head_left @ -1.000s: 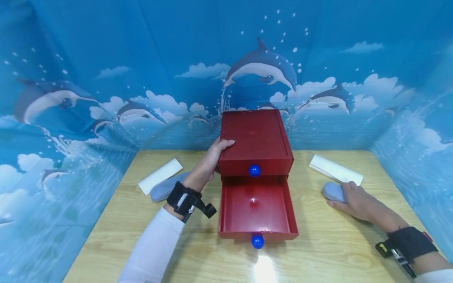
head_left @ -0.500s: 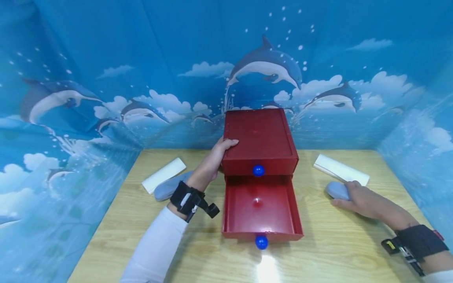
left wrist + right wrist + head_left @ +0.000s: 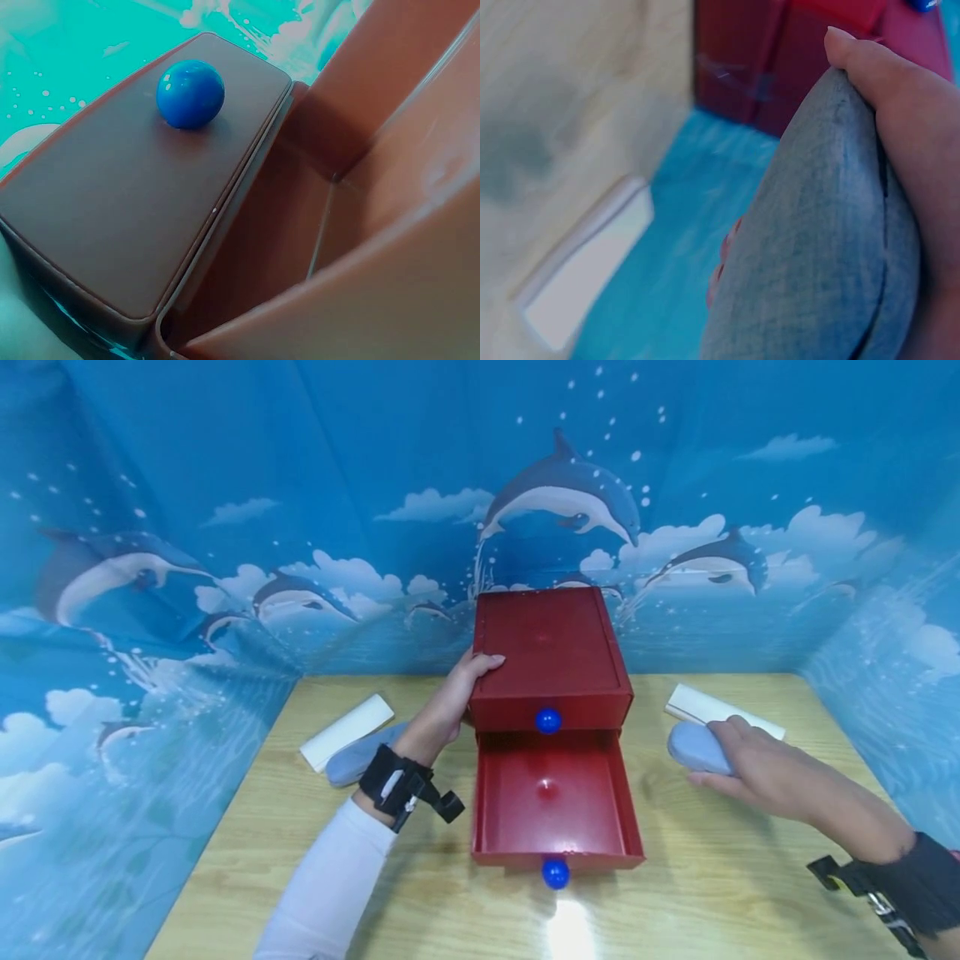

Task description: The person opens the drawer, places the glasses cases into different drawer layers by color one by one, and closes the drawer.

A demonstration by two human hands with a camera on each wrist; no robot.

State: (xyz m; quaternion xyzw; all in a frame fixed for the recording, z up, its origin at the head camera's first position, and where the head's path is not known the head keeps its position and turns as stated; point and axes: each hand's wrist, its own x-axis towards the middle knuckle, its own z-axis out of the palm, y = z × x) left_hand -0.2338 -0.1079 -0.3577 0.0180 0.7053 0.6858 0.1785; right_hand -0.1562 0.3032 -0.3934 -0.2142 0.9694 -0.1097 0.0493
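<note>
A red two-drawer box (image 3: 551, 647) stands at the back middle of the table, its lower drawer (image 3: 551, 802) pulled out with nothing inside and its upper drawer shut. My left hand (image 3: 459, 693) holds the box's left top edge, thumb on the top; its other fingers are mostly hidden. In the left wrist view the upper drawer's blue knob (image 3: 190, 94) shows above the open drawer. My right hand (image 3: 765, 768) grips a grey-blue glasses case (image 3: 699, 747) to the right of the box. The case is closed, with thumb and fingers on opposite sides in the right wrist view.
A white oblong case (image 3: 723, 710) lies behind my right hand. At the left, another white oblong case (image 3: 347, 732) lies beside a second grey-blue case (image 3: 356, 760), partly covered by my left forearm. A blue dolphin-print curtain (image 3: 375, 527) encloses the table (image 3: 247, 860).
My right hand has raised the glasses case off the table and shifted it slightly left. The left hand stays on the box. The head view has shifted a little.
</note>
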